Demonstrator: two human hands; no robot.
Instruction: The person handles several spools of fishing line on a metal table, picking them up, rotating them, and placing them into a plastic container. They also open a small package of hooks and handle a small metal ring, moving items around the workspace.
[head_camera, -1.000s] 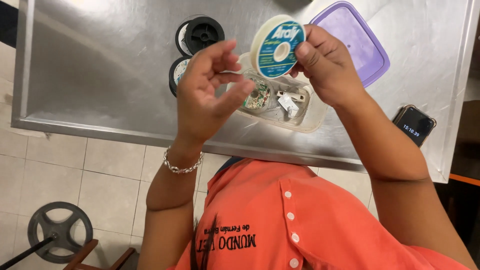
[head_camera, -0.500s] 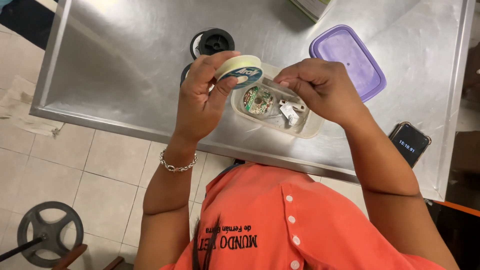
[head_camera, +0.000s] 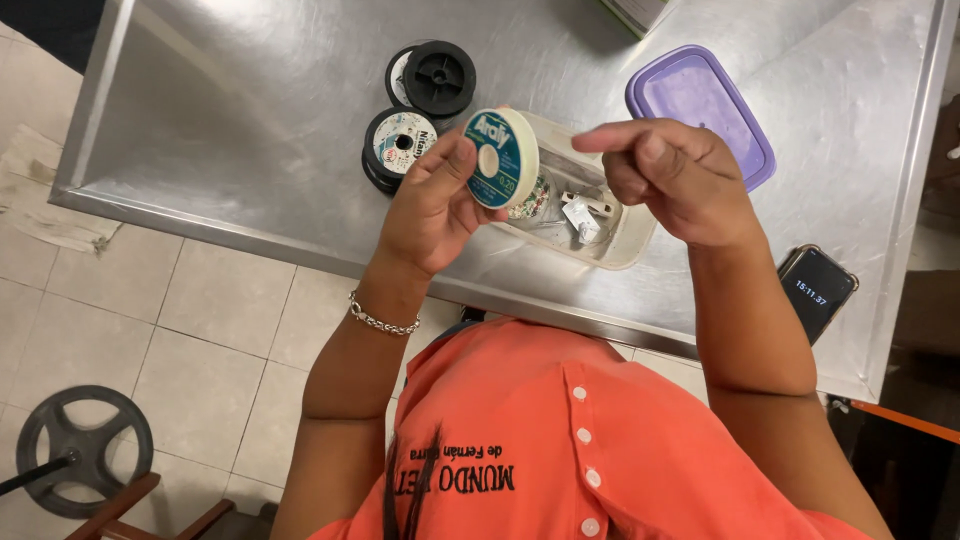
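- Spool (head_camera: 502, 158) of line, a cream-rimmed disc with a blue-green label, sits in my left hand (head_camera: 435, 205), raised above the near part of the steel worktop (head_camera: 230, 140) with its face tilted toward the camera.
- I have the left hand's fingers curled around the spool's rim, thumb on the near side, so that hand is closed on it.
- My right hand (head_camera: 680, 180) hovers just beside the spool, to its right, fingers bunched and thumb pressed to the forefinger in a pinch; I cannot tell whether any line is caught between them.
- Below both hands I see a clear plastic tub (head_camera: 610, 230) on the worktop, with small bits of tackle inside, too small to name.
- Its purple lid (head_camera: 700, 110) lies flat behind the right hand, apart from the tub.
- Two more spools rest on the worktop past the left hand: a black one (head_camera: 432, 78) farther back, and a labelled one (head_camera: 398, 148) nearer, close to my fingers.
- A dark phone (head_camera: 818, 290) lies near the worktop's right front corner, beside my right forearm.
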